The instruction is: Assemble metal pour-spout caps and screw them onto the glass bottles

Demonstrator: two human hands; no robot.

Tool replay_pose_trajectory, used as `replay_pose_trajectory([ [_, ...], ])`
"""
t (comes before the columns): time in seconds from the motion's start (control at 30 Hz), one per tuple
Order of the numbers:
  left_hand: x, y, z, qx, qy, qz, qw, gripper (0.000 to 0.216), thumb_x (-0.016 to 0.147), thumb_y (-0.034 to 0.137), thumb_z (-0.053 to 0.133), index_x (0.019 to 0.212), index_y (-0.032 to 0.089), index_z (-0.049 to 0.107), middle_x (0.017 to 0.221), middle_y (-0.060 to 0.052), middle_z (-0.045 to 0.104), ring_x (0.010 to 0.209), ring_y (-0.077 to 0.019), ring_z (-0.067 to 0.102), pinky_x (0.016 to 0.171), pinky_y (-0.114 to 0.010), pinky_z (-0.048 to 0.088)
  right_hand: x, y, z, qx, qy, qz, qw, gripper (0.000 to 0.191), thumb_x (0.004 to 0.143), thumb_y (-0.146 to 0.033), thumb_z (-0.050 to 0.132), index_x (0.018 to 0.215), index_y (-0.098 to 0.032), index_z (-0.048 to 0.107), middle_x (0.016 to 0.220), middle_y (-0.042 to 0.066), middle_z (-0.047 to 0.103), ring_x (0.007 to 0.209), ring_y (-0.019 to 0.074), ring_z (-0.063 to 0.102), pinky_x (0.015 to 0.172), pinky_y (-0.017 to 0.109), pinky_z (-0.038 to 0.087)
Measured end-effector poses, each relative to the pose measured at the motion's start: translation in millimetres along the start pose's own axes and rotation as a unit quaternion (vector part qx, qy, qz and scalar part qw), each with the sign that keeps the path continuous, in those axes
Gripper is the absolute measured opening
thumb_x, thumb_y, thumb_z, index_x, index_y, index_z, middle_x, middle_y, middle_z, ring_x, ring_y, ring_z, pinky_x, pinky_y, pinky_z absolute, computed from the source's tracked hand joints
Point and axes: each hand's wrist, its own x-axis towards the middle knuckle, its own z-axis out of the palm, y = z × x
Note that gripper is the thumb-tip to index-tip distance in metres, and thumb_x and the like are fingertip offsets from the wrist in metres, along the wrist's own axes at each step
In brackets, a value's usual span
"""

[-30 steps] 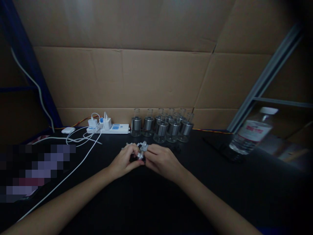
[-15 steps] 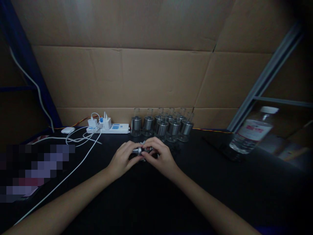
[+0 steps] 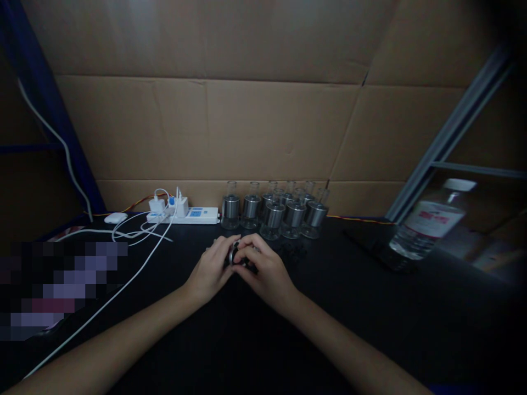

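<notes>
Between my two hands is a small silver and black metal part, mostly covered by fingers, its exact kind not showing. My left hand wraps around its left side. On the right, my right hand pinches it with thumb and fingers bent. The fingertips of both hands meet at the part, just above the black tabletop. Beyond them, several glass bottles with steel bands and narrow clear necks stand upright in a cluster.
A white power strip with plugged-in adapters and tangled white cables lies at the back left. A clear bottle with a white cap stands on the right. Cardboard walls the back. Small dark pieces lie right of my hands.
The metal part has turned in my hands, and now a round silver rim shows. My left hand covers more of its left end, and my right fingers have curled in more.
</notes>
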Motion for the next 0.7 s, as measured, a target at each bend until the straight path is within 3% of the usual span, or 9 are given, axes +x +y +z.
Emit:
replay_pose_trajectory([
  [0.3,3.0,0.8,1.8,-0.046,0.02,-0.038,0.998,0.034,0.073,0.017,0.054,0.106,0.018,0.047,0.092,-0.004,0.05,0.085,-0.0162,0.05,0.076,-0.029,0.043,-0.6,4.2,-5.9,-0.102,-0.007,-0.025,0.994,0.007,0.076,-0.014,0.048,0.079,-0.02,0.051,0.097,0.005,0.045,0.091,0.0162,0.046,0.072,0.028,0.042],
  [0.53,0.5,0.2,2.1,-0.042,0.028,-0.032,0.998,0.036,0.073,0.017,0.054,0.109,0.018,0.047,0.091,-0.004,0.05,0.084,-0.0154,0.051,0.074,-0.028,0.043,-1.4,8.2,1.1,-0.053,0.028,-0.008,0.998,0.006,0.072,-0.016,0.055,0.076,-0.02,0.051,0.096,0.004,0.045,0.091,0.0159,0.046,0.074,0.028,0.041],
  [0.7,-1.0,-1.8,4.0,-0.008,0.019,-0.013,1.0,0.037,0.073,0.018,0.054,0.109,0.015,0.047,0.089,-0.005,0.05,0.081,-0.0153,0.051,0.071,-0.027,0.044,-1.0,7.3,-1.4,-0.048,-0.007,-0.009,0.999,0.007,0.074,-0.012,0.05,0.075,-0.019,0.049,0.096,0.005,0.045,0.09,0.0159,0.046,0.073,0.028,0.04],
])
